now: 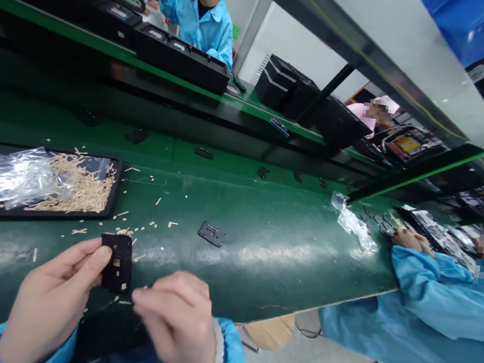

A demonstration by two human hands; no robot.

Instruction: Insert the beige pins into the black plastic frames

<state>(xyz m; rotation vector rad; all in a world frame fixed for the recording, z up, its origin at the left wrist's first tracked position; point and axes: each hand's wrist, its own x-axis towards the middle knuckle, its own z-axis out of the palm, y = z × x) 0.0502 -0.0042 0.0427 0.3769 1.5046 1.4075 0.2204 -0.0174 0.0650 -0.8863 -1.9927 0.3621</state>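
Observation:
My left hand (pixel 55 293) is closed on the edge of a small black plastic plate (pixel 123 273), thumb on its face. The plate is held up and tilted toward me, with several tiny tan pieces or openings showing on it. Just to its right, apart from it, is my right hand (pixel 178 320), thumb and fingers pinched together and a little blurred. Whatever those fingertips hold, if anything, is too small to make out. Beyond my hands a similar black plate (pixel 211 233) lies flat on the green bench (pixel 252 292).
A black tray (pixel 116 187) at left holds clear plastic bags (pixel 6 176) and many tan strips (pixel 82 182), some scattered on the bench. More black parts (pixel 204 153) lie along the back. At right a co-worker's hands (pixel 413 238) are beside a crumpled clear bag (pixel 356 226).

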